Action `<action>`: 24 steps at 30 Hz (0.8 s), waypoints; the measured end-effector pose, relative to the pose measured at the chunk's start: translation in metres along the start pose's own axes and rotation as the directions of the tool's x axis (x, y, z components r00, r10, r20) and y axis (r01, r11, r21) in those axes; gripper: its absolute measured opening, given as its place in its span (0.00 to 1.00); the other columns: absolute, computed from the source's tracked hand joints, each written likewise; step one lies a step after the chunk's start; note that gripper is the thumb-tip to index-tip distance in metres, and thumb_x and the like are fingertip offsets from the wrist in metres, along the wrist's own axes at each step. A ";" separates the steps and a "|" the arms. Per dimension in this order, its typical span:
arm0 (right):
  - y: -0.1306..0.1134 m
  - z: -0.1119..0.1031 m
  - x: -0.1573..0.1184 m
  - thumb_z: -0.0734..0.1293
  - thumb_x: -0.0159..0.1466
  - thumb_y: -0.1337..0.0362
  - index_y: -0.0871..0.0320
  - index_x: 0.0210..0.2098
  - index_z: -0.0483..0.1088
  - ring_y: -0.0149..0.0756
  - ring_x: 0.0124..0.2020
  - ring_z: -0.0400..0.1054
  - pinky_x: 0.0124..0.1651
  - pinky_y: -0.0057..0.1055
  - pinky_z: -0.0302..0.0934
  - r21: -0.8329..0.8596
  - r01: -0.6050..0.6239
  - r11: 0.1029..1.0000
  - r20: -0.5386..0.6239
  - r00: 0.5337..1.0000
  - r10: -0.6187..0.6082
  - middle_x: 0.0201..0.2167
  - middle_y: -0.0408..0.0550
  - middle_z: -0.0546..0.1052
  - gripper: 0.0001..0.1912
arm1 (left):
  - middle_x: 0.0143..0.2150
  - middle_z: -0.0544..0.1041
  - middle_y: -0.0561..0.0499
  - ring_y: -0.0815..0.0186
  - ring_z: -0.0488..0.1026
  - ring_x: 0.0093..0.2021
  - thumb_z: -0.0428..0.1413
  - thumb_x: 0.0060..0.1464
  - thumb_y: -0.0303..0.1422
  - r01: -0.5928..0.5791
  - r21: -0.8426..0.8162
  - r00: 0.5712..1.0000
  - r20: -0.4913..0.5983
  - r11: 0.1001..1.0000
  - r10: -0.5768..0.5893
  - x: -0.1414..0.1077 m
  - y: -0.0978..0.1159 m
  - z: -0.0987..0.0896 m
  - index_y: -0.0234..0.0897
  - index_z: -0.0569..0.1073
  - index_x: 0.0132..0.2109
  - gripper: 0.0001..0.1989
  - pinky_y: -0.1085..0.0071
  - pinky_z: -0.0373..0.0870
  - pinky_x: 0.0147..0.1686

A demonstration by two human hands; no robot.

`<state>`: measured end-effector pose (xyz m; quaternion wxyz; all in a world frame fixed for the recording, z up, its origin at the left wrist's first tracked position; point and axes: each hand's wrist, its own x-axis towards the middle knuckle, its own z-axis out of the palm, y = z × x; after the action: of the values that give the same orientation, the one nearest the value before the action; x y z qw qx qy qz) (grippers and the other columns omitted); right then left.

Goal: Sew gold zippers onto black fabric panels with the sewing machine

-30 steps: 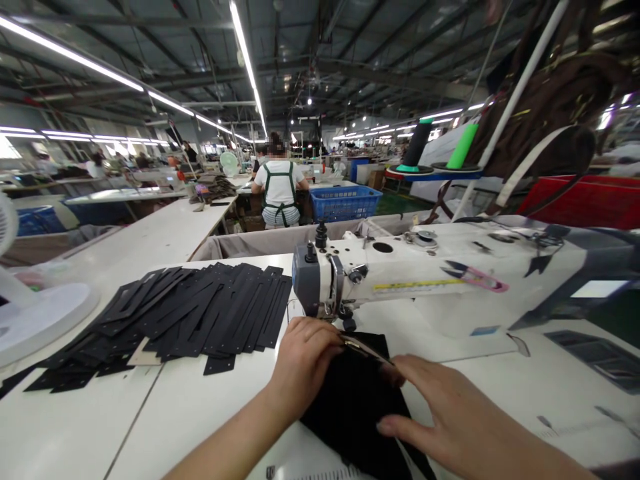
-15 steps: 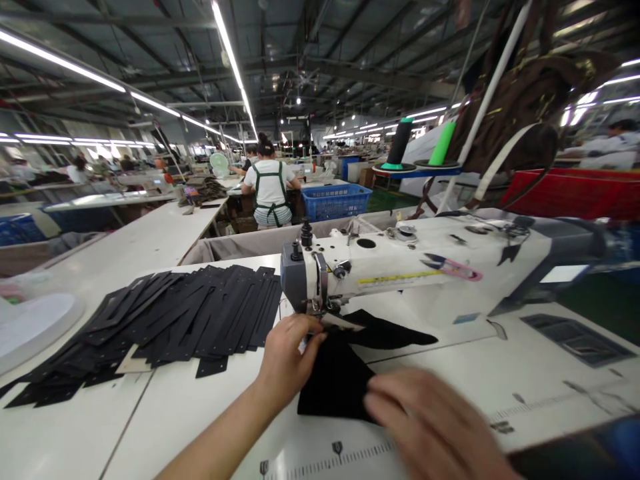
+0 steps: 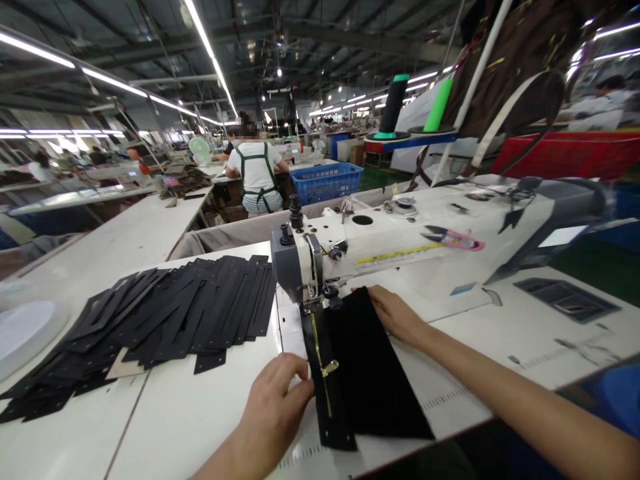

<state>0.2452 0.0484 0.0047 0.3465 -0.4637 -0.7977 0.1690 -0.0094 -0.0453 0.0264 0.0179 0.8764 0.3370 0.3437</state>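
A black fabric piece (image 3: 377, 373) lies under the head of a white sewing machine (image 3: 400, 247). Along its left side runs a black strip with holes at its near end and a gold zipper (image 3: 319, 353) with a gold pull. My left hand (image 3: 277, 403) is closed, thumb and forefinger pinching the strip's left edge, just nearer me than the presser foot (image 3: 313, 305). At the far right edge of the fabric, beside the machine's needle area, my right hand (image 3: 393, 313) grips the cloth, its fingertips partly hidden behind it.
Left of the machine, many black slotted strips (image 3: 175, 313) are spread in a pile on the white table (image 3: 200, 420). Pink-handled thread snips (image 3: 455, 239) rest on the machine arm. Thread cones (image 3: 395, 107) stand behind. Farther back are a blue basket (image 3: 325, 181) and a seated person (image 3: 257, 170).
The fabric has turned and now lies lengthwise toward me, zipper showing on top. My right hand has moved from the front to the far edge; my left hand has come nearer me.
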 end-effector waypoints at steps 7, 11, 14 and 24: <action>0.009 0.008 -0.001 0.50 0.66 0.57 0.57 0.46 0.68 0.38 0.44 0.68 0.45 0.32 0.62 0.197 -0.243 0.950 0.001 0.969 0.248 0.43 0.48 0.74 0.21 | 0.47 0.70 0.42 0.58 0.66 0.47 0.46 0.50 0.23 0.056 -0.012 0.968 0.246 0.998 -0.051 0.000 -0.007 -0.007 0.35 0.67 0.49 0.18 0.59 0.67 0.45; 0.010 0.007 -0.002 0.51 0.64 0.56 0.57 0.47 0.67 0.38 0.43 0.67 0.43 0.31 0.61 0.274 -0.303 0.913 0.027 0.951 0.308 0.42 0.48 0.74 0.21 | 0.47 0.72 0.43 0.57 0.63 0.53 0.45 0.53 0.24 0.069 0.086 0.960 0.264 0.994 -0.090 0.016 -0.021 0.004 0.35 0.68 0.48 0.16 0.55 0.62 0.50; 0.014 0.008 -0.001 0.56 0.60 0.60 0.57 0.49 0.65 0.35 0.32 0.67 0.34 0.29 0.61 0.309 -0.296 0.904 0.073 0.955 0.287 0.31 0.44 0.74 0.19 | 0.42 0.74 0.45 0.56 0.64 0.51 0.47 0.51 0.24 0.099 0.143 0.950 0.281 0.985 -0.136 0.020 -0.027 0.016 0.36 0.71 0.41 0.12 0.52 0.58 0.52; 0.010 -0.009 0.005 0.51 0.61 0.61 0.56 0.32 0.70 0.42 0.43 0.65 0.46 0.37 0.58 0.192 -0.316 0.929 0.033 0.948 0.316 0.39 0.48 0.73 0.17 | 0.48 0.71 0.42 0.53 0.60 0.55 0.47 0.46 0.24 0.097 0.185 0.951 0.271 0.978 -0.146 0.021 -0.020 0.017 0.32 0.69 0.45 0.17 0.49 0.53 0.55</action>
<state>0.2565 0.0574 0.0070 0.3581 -0.5496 -0.6925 0.3002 0.0009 -0.0138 0.0204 0.0124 0.8924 0.4123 0.1829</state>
